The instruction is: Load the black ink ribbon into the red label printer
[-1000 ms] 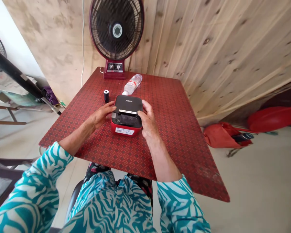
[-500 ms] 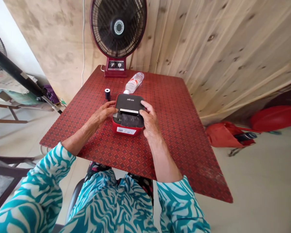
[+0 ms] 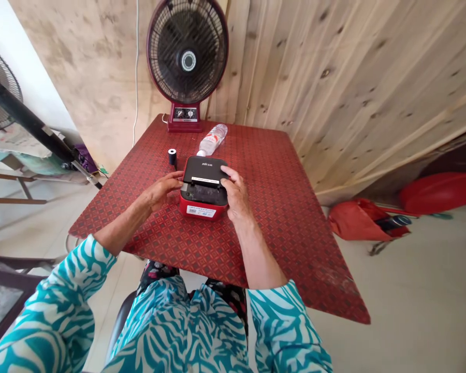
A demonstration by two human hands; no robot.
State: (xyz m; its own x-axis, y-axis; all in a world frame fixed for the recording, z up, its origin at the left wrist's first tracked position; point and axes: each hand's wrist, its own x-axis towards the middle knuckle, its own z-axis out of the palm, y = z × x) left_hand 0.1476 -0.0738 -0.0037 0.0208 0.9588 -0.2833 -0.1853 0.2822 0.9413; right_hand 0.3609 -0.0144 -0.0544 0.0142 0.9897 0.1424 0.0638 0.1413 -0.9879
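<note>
A small red and black label printer (image 3: 202, 187) sits on the red patterned table (image 3: 279, 207). My left hand (image 3: 161, 189) rests against its left side, fingers curled onto the lid edge. My right hand (image 3: 236, 195) grips its right side, thumb on the black lid. A white strip shows at the slot across the top, and a white label is stuck on the red front.
A small black roll (image 3: 172, 156) stands just behind the printer to the left. A plastic water bottle (image 3: 213, 139) lies behind it. A red table fan (image 3: 188, 62) stands at the far edge. Red bags (image 3: 363, 220) lie on the floor, right.
Both hands stay on the printer's sides. The dark front flap looks pressed down flatter than a second ago. The head view has shifted slightly.
</note>
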